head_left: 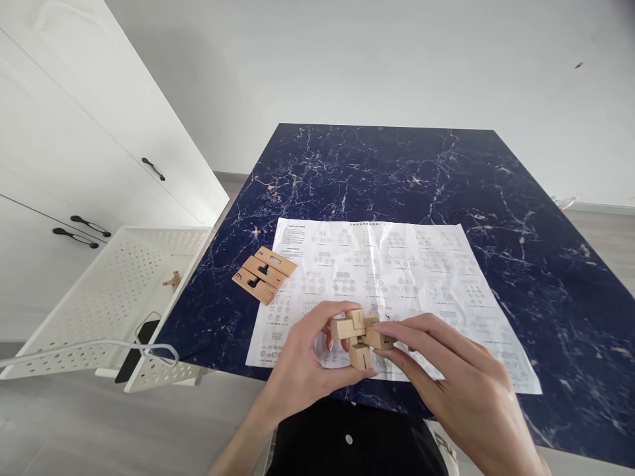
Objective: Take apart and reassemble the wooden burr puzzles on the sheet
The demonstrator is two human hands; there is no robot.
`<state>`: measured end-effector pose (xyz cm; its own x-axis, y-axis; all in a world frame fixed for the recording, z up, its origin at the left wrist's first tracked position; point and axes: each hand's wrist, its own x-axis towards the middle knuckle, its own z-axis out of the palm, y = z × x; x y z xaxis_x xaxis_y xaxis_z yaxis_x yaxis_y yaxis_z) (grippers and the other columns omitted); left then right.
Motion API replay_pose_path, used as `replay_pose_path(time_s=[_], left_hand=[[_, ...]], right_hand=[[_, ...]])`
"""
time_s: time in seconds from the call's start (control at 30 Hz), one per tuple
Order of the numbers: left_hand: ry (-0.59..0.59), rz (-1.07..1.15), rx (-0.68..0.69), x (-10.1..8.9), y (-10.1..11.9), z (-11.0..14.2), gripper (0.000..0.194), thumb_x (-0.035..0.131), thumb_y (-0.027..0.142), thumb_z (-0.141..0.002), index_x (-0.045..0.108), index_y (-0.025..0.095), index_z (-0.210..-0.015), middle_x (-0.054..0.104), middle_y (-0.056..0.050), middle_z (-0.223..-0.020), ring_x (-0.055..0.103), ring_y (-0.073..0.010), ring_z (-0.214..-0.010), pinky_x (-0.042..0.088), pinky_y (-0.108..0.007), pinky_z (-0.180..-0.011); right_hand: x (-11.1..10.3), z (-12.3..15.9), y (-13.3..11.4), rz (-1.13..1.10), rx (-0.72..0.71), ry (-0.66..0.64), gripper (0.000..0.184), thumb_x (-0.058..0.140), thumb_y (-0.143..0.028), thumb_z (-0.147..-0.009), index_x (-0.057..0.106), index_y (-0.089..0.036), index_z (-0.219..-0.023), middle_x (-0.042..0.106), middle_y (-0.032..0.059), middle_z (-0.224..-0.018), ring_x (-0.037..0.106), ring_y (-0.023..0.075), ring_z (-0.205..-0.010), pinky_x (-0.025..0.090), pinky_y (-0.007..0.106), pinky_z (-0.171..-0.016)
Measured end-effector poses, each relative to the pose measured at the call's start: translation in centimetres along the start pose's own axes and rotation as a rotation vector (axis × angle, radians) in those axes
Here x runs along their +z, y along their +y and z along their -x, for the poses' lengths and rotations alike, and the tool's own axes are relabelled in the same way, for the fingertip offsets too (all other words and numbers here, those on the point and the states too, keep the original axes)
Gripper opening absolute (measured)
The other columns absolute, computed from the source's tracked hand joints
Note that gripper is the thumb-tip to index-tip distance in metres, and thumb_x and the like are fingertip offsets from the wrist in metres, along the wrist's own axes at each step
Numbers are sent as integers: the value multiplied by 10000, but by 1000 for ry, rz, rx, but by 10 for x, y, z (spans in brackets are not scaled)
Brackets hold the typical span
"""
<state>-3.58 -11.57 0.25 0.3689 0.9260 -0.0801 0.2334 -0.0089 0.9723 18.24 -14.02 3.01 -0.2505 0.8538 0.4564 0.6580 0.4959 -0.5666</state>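
Note:
Between my two hands, above the near part of a creased paper sheet (421,264), is a partly interlocked wooden burr puzzle (358,324) made of pale notched blocks. My left hand (310,360) grips it from the left, with the thumb along the bottom block and the index finger over the top. On the right side, my right hand (446,370) pinches a protruding block with thumb and fingers. Dark marks show on some block ends. Part of the puzzle is hidden behind the fingers.
Flat wooden pieces (264,274) with numbers and cut-outs lie at the sheet's left edge on the dark blue marbled table (377,172). Left of the table stands a white perforated cart (79,297), holding a small wooden piece (173,281). A white cable (99,344) crosses it.

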Motion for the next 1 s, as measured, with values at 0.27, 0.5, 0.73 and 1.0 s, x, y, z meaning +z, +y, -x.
replay_pose_path(time_s=[0.27, 0.5, 0.73, 1.0], left_hand=[[-34, -10, -49, 3, 1, 1, 657, 945, 387, -808, 670, 303, -1399, 769, -48, -1268, 705, -286, -1103, 562, -382, -921], [-48, 108, -52, -3, 0, 1, 700, 973, 362, -774, 662, 324, -1400, 756, -33, -1160, 687, -223, -957, 563, -324, -820], [-89, 237, 43, -4, -3, -1, 701, 1005, 287, -730, 686, 341, -1352, 685, -54, -1251, 683, -250, -1085, 615, -358, -885], [-87, 169, 100, -7, -3, 1, 734, 1012, 290, -730, 688, 385, -1383, 627, -67, -1348, 674, -287, -1190, 642, -396, -944]], right_hand=[[3, -1, -6, -122, 47, -29, 199, 652, -232, -1077, 806, -307, -1177, 813, 35, -1011, 815, 214, -835, 676, 302, -682], [2, 8, 7, -110, 158, -102, 295, 612, -357, -1110, 651, -303, -1397, 727, 108, -1278, 772, 271, -1096, 690, 371, -872], [11, 4, 9, -237, 234, -234, 194, 485, -384, -1158, 631, -256, -1147, 705, 36, -921, 658, 172, -673, 542, 295, -578], [11, 2, -8, -542, 573, -365, 442, 376, -543, -1166, 589, -247, -916, 563, -25, -730, 450, 145, -606, 403, 282, -574]])
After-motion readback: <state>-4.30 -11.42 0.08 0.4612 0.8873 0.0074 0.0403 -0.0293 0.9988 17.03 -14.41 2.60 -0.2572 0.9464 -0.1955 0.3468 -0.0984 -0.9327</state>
